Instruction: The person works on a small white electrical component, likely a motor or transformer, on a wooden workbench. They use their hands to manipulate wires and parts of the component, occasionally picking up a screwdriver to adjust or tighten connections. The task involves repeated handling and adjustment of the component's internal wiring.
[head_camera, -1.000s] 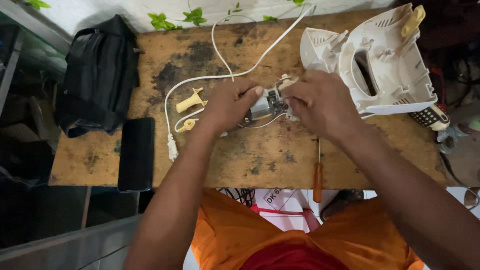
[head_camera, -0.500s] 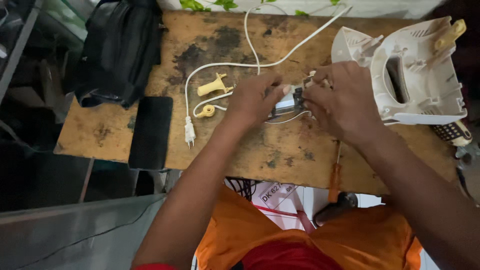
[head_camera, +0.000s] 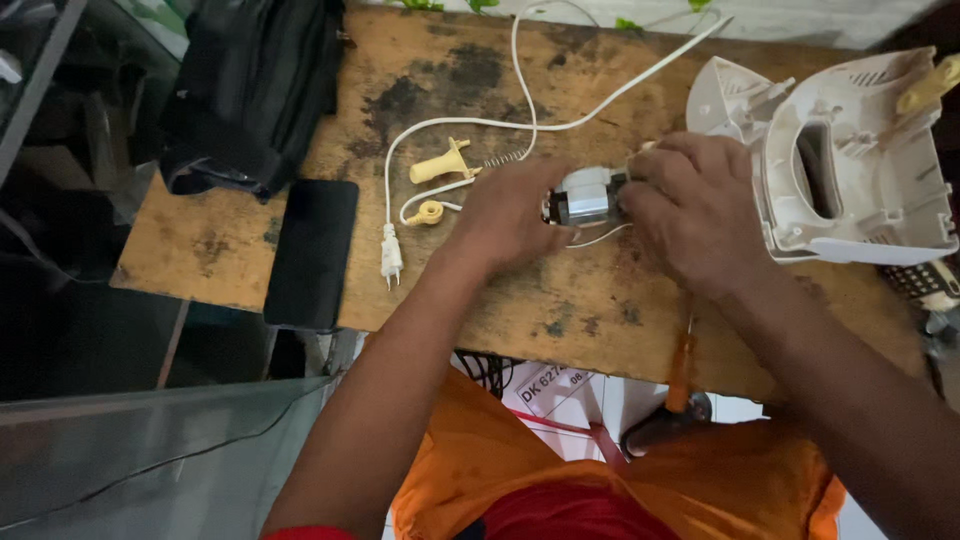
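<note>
Both hands meet over a small grey metal motor (head_camera: 585, 195) near the middle of a worn wooden table (head_camera: 480, 290). My left hand (head_camera: 510, 215) cups the motor from the left; my right hand (head_camera: 690, 205) grips its right end. Thin white wires trail under the motor. A white power cord (head_camera: 520, 100) loops across the table and ends in a white plug (head_camera: 391, 255). Two yellow plastic parts (head_camera: 440, 165) lie left of my left hand.
An opened white plastic appliance housing (head_camera: 850, 160) stands at the right. A black bag (head_camera: 250, 90) lies at the top left, a black phone (head_camera: 312, 250) at the left front edge. An orange-handled screwdriver (head_camera: 683, 365) rests at the front edge under my right forearm.
The view has shifted, so the table sits further right and higher in frame. The hands have stayed on the motor, which now shows more plainly between them.
</note>
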